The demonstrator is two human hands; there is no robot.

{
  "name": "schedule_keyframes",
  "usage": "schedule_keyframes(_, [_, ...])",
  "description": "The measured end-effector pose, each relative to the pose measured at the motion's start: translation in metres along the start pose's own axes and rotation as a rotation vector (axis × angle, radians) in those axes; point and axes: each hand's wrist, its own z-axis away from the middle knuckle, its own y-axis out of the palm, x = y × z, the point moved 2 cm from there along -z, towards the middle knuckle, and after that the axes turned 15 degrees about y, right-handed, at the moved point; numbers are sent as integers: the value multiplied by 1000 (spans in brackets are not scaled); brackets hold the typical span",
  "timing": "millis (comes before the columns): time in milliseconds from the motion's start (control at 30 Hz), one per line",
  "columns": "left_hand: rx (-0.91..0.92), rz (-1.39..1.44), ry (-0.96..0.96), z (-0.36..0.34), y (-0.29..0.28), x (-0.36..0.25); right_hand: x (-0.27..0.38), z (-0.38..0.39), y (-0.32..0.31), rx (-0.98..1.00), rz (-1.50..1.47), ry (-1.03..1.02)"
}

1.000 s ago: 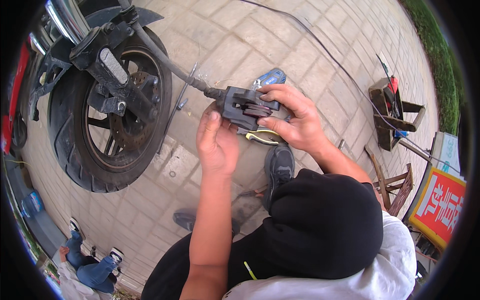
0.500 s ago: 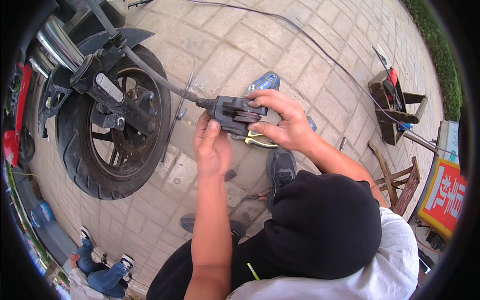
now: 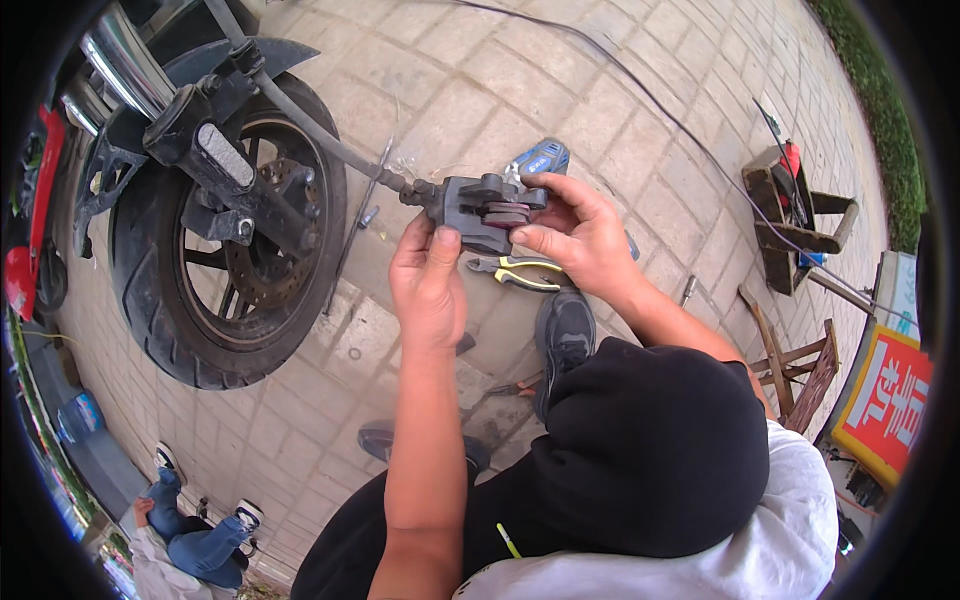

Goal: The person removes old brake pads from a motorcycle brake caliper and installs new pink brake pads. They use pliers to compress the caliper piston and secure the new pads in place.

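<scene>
A black brake caliper [image 3: 463,208] on a hose [image 3: 318,142] is held up off the ground between my two hands. My left hand [image 3: 428,285] grips its lower left side, thumb on the near face and fingers mostly hidden behind. Reddish-brown brake pads [image 3: 507,215] show in the caliper's slot. My right hand [image 3: 585,235] holds the caliper's right end, its thumb beside the pads and its fingers at the upper edge. To the left stands a motorcycle front wheel [image 3: 150,290] with a drilled brake disc [image 3: 247,272] and a black fork leg.
Yellow-and-black pliers [image 3: 530,284] lie on the paving below the caliper, and a blue power tool [image 3: 543,158] lies beyond it. A long thin rod [image 3: 352,235] rests beside the wheel. At right are a wooden tool carrier [image 3: 770,215] and a wooden stool [image 3: 800,370]. Another person [image 3: 190,535] sits lower left.
The caliper has shifted slightly right and up with both hands and has tilted, showing more of the pads. The pliers beneath are less covered.
</scene>
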Motion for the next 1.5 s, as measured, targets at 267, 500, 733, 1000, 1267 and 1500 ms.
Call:
schedule_keyframes(267, [-107,41,0,-1,8,4,-23,-3,7,-75,-57,-204])
schedule_keyframes(500, [-155,4,-25,-1,6,6,-7,-1,-4,-165,387,-493])
schedule_keyframes(733, [-190,37,-21,-2,1,9,-6,7,-10,-197,396,-602])
schedule_keyframes(1000, [-295,-93,60,-10,-16,20,-9,16,-8,-22,151,-466])
schedule_keyframes(1267, [-304,-381,229,-22,-30,7,-8,16,3,229,-43,-330])
schedule_keyframes(1500, [290,-277,175,-3,9,-48,-9,14,6,277,-230,-219])
